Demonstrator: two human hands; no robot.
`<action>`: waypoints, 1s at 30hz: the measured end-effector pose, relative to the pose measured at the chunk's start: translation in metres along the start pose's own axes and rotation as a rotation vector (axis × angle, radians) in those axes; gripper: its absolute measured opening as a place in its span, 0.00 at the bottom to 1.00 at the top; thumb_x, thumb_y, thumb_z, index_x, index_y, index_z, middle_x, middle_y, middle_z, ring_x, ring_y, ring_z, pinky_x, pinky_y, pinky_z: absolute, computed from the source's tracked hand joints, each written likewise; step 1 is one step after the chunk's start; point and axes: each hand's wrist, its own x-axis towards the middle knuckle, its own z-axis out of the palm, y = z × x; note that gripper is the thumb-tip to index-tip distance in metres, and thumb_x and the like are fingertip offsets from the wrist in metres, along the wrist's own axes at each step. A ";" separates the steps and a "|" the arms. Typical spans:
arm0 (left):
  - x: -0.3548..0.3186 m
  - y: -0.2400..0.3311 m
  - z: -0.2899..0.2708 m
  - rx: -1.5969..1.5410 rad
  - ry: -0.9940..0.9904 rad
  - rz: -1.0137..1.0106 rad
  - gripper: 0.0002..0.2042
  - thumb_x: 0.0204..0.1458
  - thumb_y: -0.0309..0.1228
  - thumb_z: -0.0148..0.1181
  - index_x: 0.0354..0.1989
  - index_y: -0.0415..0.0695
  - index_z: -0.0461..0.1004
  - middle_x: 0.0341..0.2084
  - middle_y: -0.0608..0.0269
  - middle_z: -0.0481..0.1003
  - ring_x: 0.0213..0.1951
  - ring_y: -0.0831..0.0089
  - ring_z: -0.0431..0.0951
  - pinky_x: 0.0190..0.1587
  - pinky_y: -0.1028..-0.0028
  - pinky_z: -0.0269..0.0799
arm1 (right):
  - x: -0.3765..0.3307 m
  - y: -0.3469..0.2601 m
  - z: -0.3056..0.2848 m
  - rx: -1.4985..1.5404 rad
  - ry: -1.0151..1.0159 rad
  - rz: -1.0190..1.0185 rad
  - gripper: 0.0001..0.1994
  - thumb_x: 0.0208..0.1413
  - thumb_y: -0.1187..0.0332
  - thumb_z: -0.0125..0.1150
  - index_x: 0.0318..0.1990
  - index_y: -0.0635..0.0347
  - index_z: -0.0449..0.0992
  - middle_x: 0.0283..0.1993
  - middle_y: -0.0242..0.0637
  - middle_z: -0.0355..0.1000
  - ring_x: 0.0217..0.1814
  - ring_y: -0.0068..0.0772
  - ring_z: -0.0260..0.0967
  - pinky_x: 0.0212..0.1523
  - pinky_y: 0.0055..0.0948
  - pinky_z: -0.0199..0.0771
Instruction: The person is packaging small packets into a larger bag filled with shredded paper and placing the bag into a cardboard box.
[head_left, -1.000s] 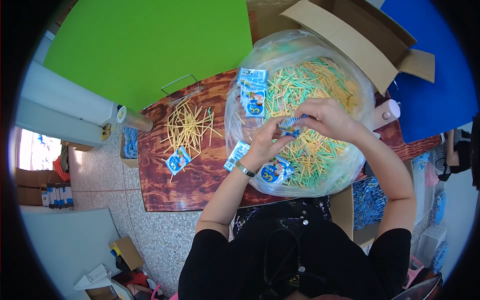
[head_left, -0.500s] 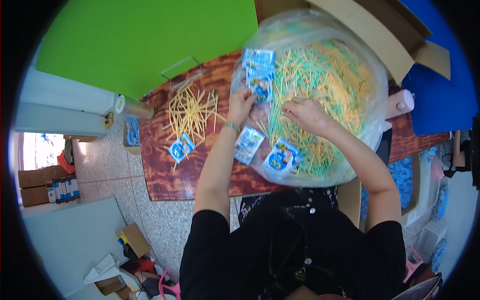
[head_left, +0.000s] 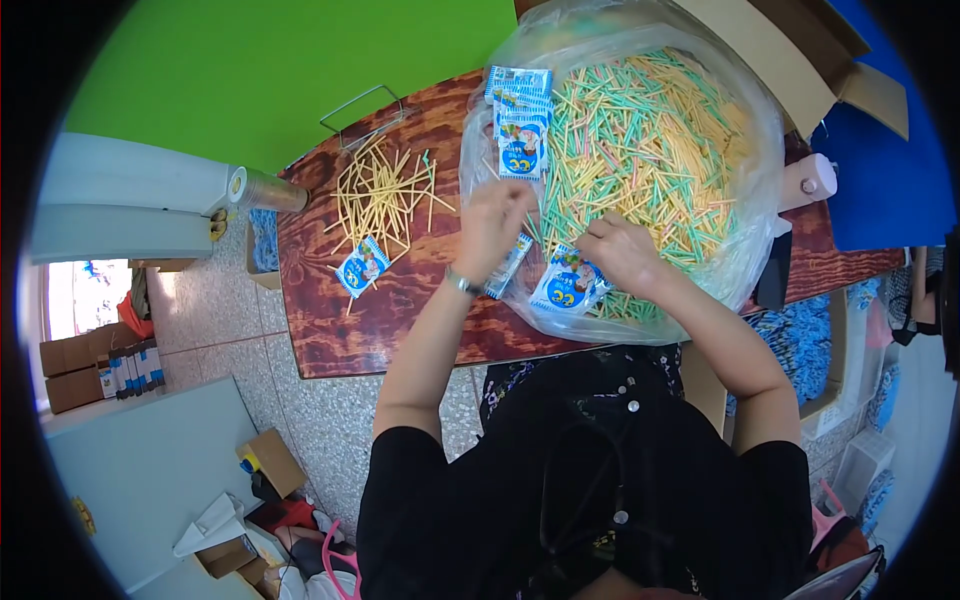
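Thin pastel sticks [head_left: 650, 150] in green, yellow and pink fill a large clear plastic bag [head_left: 757, 200] on the table. Along the bag's left side lies an overlapping row of blue-and-white packets [head_left: 523, 145]. My left hand [head_left: 494, 232], fingers curled, is just nearer than this row and partly covers another packet [head_left: 508, 272]. My right hand [head_left: 625, 256] has its fingers bunched at the upper edge of a blue packet [head_left: 566, 284] at the bag's near side. Whatever is between the fingers of either hand is hidden.
Loose yellow sticks [head_left: 380, 200] and one blue packet [head_left: 362, 266] lie on the reddish-brown table [head_left: 345, 345] at left. Behind them stands a wire frame [head_left: 362, 115]; a clear cylinder [head_left: 268, 190] is at the left edge. A pink bottle [head_left: 808, 183] and open carton [head_left: 750, 50] flank the bag.
My left hand has come away from the front packet of the row and moved nearer to me. My right hand has moved from above the sticks toward the near packet. The view has shifted slightly.
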 end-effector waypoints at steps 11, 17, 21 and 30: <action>-0.059 0.040 0.019 -0.036 -0.428 -0.180 0.12 0.45 0.34 0.68 0.31 0.39 0.75 0.23 0.56 0.76 0.26 0.63 0.77 0.28 0.66 0.70 | -0.003 0.008 -0.018 0.016 0.071 -0.049 0.04 0.45 0.68 0.58 0.30 0.53 0.73 0.33 0.35 0.71 0.39 0.38 0.72 0.38 0.37 0.74; -0.043 0.069 0.015 0.094 -0.152 0.022 0.12 0.45 0.35 0.69 0.29 0.40 0.74 0.19 0.58 0.74 0.24 0.63 0.76 0.26 0.68 0.69 | -0.016 0.019 -0.031 0.018 0.111 -0.050 0.09 0.49 0.67 0.57 0.38 0.57 0.70 0.33 0.38 0.72 0.40 0.43 0.73 0.34 0.40 0.75; -0.042 0.067 0.013 -0.228 -0.284 -0.140 0.11 0.48 0.34 0.68 0.30 0.39 0.75 0.16 0.65 0.72 0.22 0.74 0.74 0.26 0.73 0.68 | -0.013 0.007 -0.050 0.224 0.178 -0.013 0.10 0.52 0.65 0.58 0.39 0.59 0.71 0.31 0.39 0.73 0.37 0.43 0.74 0.33 0.39 0.73; -0.020 0.092 0.035 -0.778 -0.356 -0.451 0.05 0.53 0.26 0.64 0.35 0.37 0.78 0.27 0.69 0.79 0.29 0.89 0.74 0.29 0.84 0.70 | -0.030 0.020 -0.076 0.624 0.247 0.099 0.08 0.53 0.67 0.63 0.35 0.62 0.75 0.29 0.43 0.73 0.32 0.47 0.73 0.32 0.38 0.70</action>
